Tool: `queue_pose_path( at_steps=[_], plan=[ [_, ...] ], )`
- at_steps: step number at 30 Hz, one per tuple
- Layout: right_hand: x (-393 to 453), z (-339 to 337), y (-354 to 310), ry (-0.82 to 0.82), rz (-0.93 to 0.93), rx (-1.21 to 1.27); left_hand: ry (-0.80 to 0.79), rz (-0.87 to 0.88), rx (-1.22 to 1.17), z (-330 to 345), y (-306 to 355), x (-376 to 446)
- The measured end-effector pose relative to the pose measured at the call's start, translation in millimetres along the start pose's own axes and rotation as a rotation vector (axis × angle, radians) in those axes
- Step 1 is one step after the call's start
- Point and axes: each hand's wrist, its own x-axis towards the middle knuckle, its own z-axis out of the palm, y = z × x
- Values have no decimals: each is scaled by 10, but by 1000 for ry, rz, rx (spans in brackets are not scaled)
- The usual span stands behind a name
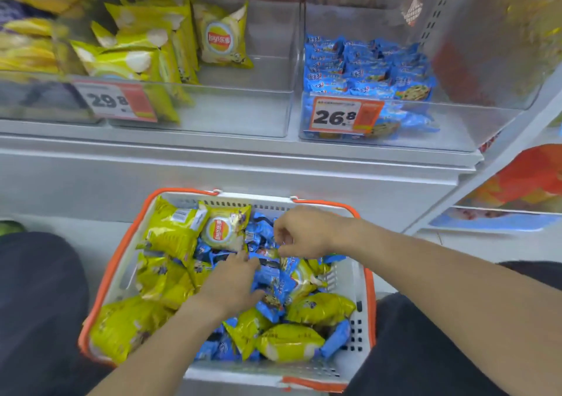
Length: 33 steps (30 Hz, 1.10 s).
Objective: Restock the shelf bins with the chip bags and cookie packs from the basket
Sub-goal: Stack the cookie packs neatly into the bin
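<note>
Chip bags point(170, 237) and blue cookie packs point(273, 286) lay heaped together in the white basket point(354, 277) between the person's knees, still close to full. Both hands were down among them: the left hand point(232, 284) rested with fingers spread on a cookie pack, apparently gathering it, while the right hand point(307, 232) pinched something small, though exactly what it held was unclear. This looked like the picking step. Next, the packs would need lifting clear and carrying up to the cookie bin point(456, 121), right of the chip bin point(243, 109), both only partly filled.
</note>
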Motion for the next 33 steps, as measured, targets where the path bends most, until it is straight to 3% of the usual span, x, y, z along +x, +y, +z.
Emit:
queue_pose_path(
  at_steps=[2, 5, 12, 19, 22, 24, 27, 29, 33],
  plan=[
    [81, 345, -9, -135, 50, -16, 3, -75, 89, 159, -72, -59],
    [167, 766, -76, -226, 115, 113, 44, -140, 42, 360, -163, -130],
    [315, 1213, -309, -151, 176, 343, 262, -320, -293, 589, -259, -219],
    [473, 1040, -336, -45, 244, 620, 362, -501, -858, 382, -232, -215],
    [470, 742, -380, -69, 278, 657, 330, -590, -1279, 293, -223, -181],
    [427, 528, -396, -129, 244, 702, 319, -577, -1521, 183, -174, -178],
    [358, 214, -390, -166, 104, 577, 393, -454, -1633, -34, -53, -180],
    [334, 15, -358, -71, 54, 518, 475, -386, -1666, -199, 19, -171],
    [304, -365, -204, 144, 43, 629, 612, -279, -1762, -557, 112, -134]
  ],
)
